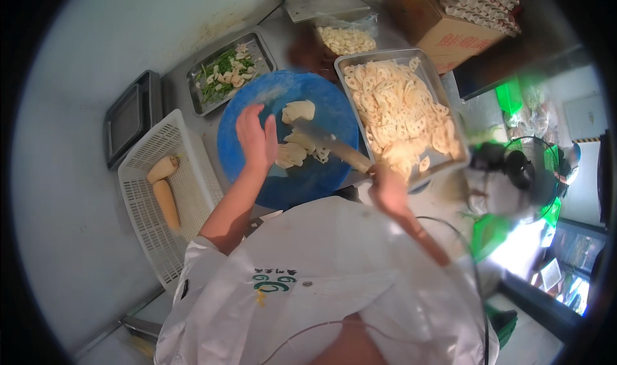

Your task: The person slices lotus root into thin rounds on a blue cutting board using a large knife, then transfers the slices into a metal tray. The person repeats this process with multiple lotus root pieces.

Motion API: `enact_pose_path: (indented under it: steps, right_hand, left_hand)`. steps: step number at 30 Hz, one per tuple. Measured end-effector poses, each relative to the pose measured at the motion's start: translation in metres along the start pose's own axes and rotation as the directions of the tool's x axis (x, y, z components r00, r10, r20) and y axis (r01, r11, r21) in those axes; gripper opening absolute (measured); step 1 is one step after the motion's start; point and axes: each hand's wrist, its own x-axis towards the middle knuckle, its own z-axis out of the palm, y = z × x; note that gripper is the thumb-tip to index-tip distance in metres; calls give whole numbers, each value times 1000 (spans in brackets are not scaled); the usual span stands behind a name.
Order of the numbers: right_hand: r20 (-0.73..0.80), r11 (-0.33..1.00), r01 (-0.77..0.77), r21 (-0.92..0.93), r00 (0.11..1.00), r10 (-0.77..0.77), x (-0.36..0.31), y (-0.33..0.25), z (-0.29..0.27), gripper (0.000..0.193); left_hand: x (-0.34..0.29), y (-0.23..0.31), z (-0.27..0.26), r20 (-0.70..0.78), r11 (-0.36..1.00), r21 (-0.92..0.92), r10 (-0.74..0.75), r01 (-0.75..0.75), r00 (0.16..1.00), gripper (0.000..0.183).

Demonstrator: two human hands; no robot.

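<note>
My right hand (388, 188) is closed round the wooden handle of a cleaver (350, 155). Its blade points left across a round blue cutting board (247, 185), and motion blurs it. Pale lotus root slices (291, 155) lie on the board beside and partly under the blade, and a larger pale piece (298, 111) lies farther off. Over the board's left half my left hand (257, 140) is held up, thumb apart from the fingers, with nothing in it. To the right of the board stands a metal tray (454, 101) heaped with lotus root slices (395, 111).
At left, a white plastic basket (144, 217) contains lotus root pieces (166, 195). Dark trays (125, 124) lean by the wall. Behind the board are a small metal tray (268, 53) of greens and a bag of pale pieces (347, 40). A fan (520, 169) stands right.
</note>
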Motion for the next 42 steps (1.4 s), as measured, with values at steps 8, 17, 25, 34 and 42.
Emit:
enact_pose_path:
  steps: [8, 17, 25, 34, 42]
  right_hand:
    - [259, 735, -423, 531, 906, 335, 6, 48, 33, 34]
    - [266, 893, -239, 381, 954, 142, 64, 20, 39, 43]
    - [448, 899, -186, 396, 894, -12, 90, -14, 75, 38]
    - [483, 788, -231, 571, 871, -94, 87, -11, 42, 35]
    - [271, 631, -268, 728, 958, 94, 70, 67, -43, 28]
  left_hand:
    - [-82, 38, 56, 340, 944, 330, -149, 31, 928, 104]
    - [-5, 45, 71, 419, 885, 421, 6, -200, 908, 102]
    - [-15, 27, 76, 309, 932, 338, 25, -134, 951, 86]
    - [-8, 61, 71, 133, 928, 305, 182, -215, 974, 68]
    - [46, 173, 161, 217, 868, 70, 468, -492, 857, 65]
